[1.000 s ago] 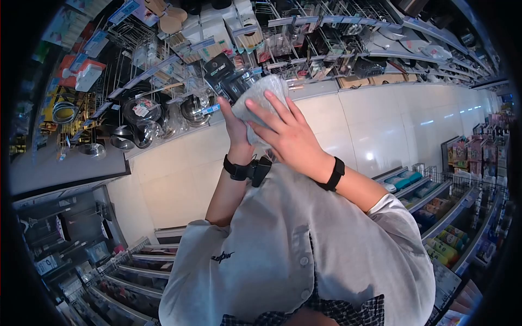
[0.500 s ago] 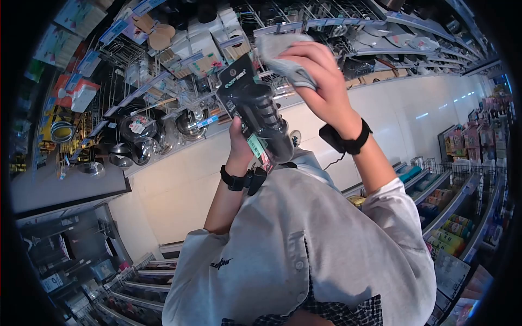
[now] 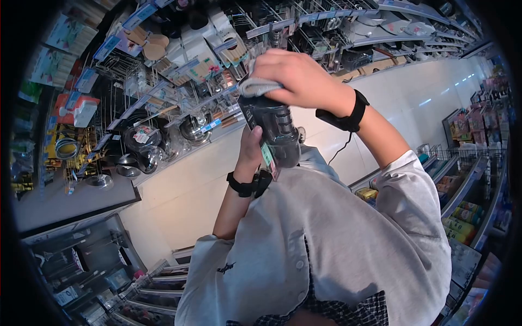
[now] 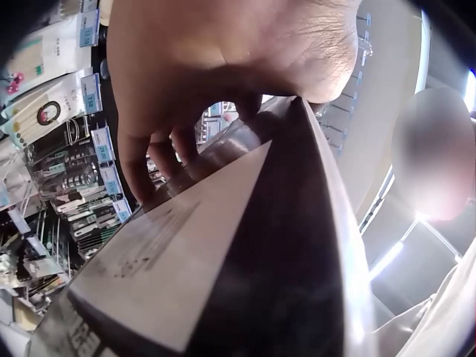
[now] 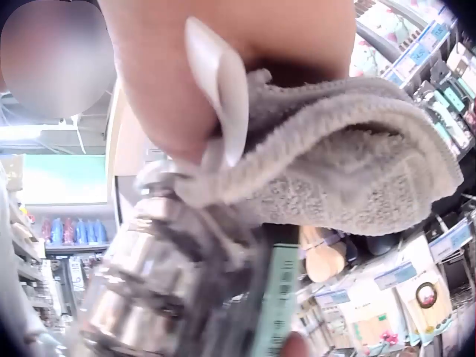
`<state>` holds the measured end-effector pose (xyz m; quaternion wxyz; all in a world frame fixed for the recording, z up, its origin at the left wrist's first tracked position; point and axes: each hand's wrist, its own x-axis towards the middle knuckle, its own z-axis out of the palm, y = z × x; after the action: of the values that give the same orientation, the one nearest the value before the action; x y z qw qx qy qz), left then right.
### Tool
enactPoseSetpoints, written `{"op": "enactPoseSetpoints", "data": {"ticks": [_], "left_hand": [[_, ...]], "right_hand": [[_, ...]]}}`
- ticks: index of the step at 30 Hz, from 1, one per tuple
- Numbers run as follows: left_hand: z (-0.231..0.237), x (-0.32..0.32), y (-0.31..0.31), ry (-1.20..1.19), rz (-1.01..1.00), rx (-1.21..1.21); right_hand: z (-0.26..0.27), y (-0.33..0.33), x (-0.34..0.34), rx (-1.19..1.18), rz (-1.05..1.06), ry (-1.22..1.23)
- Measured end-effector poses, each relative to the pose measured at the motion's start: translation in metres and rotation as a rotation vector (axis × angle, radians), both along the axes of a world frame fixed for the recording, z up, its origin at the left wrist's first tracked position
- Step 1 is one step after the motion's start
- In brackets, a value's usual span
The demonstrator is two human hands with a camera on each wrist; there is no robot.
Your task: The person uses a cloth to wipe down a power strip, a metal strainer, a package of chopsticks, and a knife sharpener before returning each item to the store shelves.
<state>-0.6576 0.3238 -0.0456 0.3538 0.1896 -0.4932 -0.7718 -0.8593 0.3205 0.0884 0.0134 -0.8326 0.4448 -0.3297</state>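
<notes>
A black-carded clear blister pack [image 3: 287, 148] stands in front of the person's chest in the head view. My left hand [image 3: 250, 149] grips it by its edge, thumb on the near side. In the left wrist view the fingers of the left hand [image 4: 230, 52] curl round the card's edge, and its white-and-black back [image 4: 275, 253] shows. A grey terry cloth [image 5: 327, 186] is bunched in my right hand [image 3: 302, 80], right at the pack's upper end. From the cloth hangs a white tag [image 5: 221, 85]. Metallic contents [image 5: 141, 290] show blurred through the plastic.
Shelves of hanging kitchen utensils [image 3: 144, 138] and price labels line the far side. A pale tiled floor [image 3: 179, 190] runs between them and more racks. At the right stands a shelf of packaged goods [image 3: 462, 223]. A thin cable [image 3: 342, 148] hangs from the right wristband.
The right hand first lay with straight fingers on the cloth over the pack, then lifted it away up and right. Now it has brought the cloth back to the pack's upper end.
</notes>
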Motion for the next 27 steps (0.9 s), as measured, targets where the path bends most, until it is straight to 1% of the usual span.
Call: {"op": "enactPoseSetpoints", "data": {"ticks": [1, 2, 4, 5, 6, 8, 9, 10, 12, 14, 15, 16, 17, 18, 20, 21, 22, 23, 24, 25, 26, 27], "left_hand": [[-0.001, 0.000, -0.001, 0.009, -0.004, -0.010], [-0.001, -0.001, -0.003, 0.018, -0.010, -0.020], [0.003, -0.004, -0.004, -0.018, -0.001, -0.068], [0.004, -0.005, -0.004, 0.013, 0.009, -0.077], [0.003, -0.005, -0.003, 0.041, 0.017, -0.082], [-0.004, -0.005, -0.012, 0.036, -0.025, -0.029], [-0.006, -0.004, -0.015, 0.038, -0.059, 0.019], [-0.007, -0.006, -0.015, 0.038, -0.060, 0.017], [-0.003, -0.013, -0.013, 0.000, -0.022, 0.001], [0.000, -0.015, -0.011, -0.050, -0.038, -0.004], [-0.003, -0.016, -0.010, -0.040, -0.020, 0.009], [-0.006, -0.016, -0.009, -0.030, -0.001, 0.023], [-0.010, -0.014, -0.010, -0.028, -0.019, 0.078], [-0.009, -0.014, -0.010, -0.029, -0.025, 0.078], [-0.002, -0.017, -0.011, 0.283, -0.240, 0.233], [0.008, -0.019, -0.010, 0.327, -0.202, 0.248], [0.014, -0.018, -0.012, 0.329, -0.205, 0.246], [0.019, -0.016, -0.014, 0.379, -0.212, 0.220], [0.021, -0.017, -0.018, 0.434, -0.212, 0.192], [0.020, -0.016, -0.021, 0.468, -0.217, 0.273], [0.019, -0.015, -0.020, 0.471, -0.199, 0.279], [0.021, -0.017, -0.019, 0.464, -0.141, 0.329]], "right_hand": [[-0.004, -0.005, -0.008, 0.038, -0.112, 0.067], [-0.008, -0.007, -0.013, 0.035, -0.118, 0.067], [-0.015, -0.009, -0.018, 0.103, -0.233, 0.143], [-0.012, -0.007, -0.014, 0.058, -0.234, 0.101], [-0.007, -0.003, -0.008, 0.062, -0.239, 0.096], [0.004, 0.004, 0.001, 0.085, -0.413, 0.130], [0.004, 0.005, 0.002, 0.065, -0.413, 0.106], [0.004, 0.004, 0.002, 0.063, -0.414, 0.105], [0.004, 0.001, 0.003, 0.090, -0.244, -0.068], [0.009, 0.007, 0.016, 0.028, -0.153, -0.107], [0.014, 0.011, 0.023, 0.061, -0.108, -0.115], [0.012, 0.009, 0.023, 0.064, -0.115, -0.118], [0.010, 0.003, 0.019, 0.063, -0.046, -0.170], [0.006, -0.003, 0.014, 0.061, 0.025, -0.222], [-0.003, -0.015, -0.003, 0.093, -0.073, -0.136], [-0.014, -0.021, -0.019, 0.096, -0.174, -0.060], [-0.026, -0.023, -0.033, 0.098, -0.276, 0.016], [-0.028, -0.017, -0.039, 0.094, -0.277, 0.020], [-0.029, -0.013, -0.043, 0.091, -0.342, -0.095], [-0.029, -0.010, -0.042, 0.095, -0.398, -0.211], [-0.026, -0.007, -0.033, 0.106, -0.382, -0.208], [-0.020, -0.003, -0.022, 0.097, -0.357, -0.361]]}}
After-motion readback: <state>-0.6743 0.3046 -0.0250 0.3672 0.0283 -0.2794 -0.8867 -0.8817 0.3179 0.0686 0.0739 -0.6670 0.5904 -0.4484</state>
